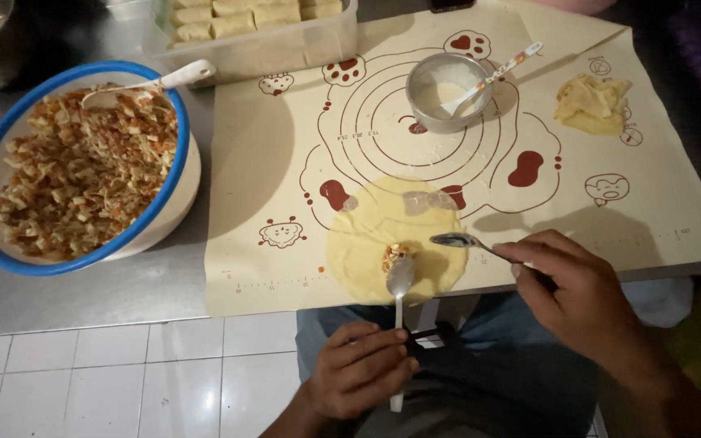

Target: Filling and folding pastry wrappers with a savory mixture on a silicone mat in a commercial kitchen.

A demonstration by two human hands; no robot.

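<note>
Our left hand (360, 369) grips a spoon (400, 280) pointing straight away from us, bowl w/ filling (396, 255) on the round wrapper (383, 227); right hand (578, 284) pinches a 2nd spoon (456, 240) lying crosswise, tip just right of the filling.

A thin, round, pale yellow wrapper (375, 235) lies flat at the near edge of the cream baking mat (269, 162), toward six o'clock. A small heap of browned filling (396, 254) sits on it near its lower middle. A metal spoon (400, 280) rests bowl-down just under the heap, its handle running straight back toward six o'clock. A second metal spoon (453, 240) lies nearly level over the wrapper's three o'clock rim, bowl pointing toward nine o'clock.
</note>
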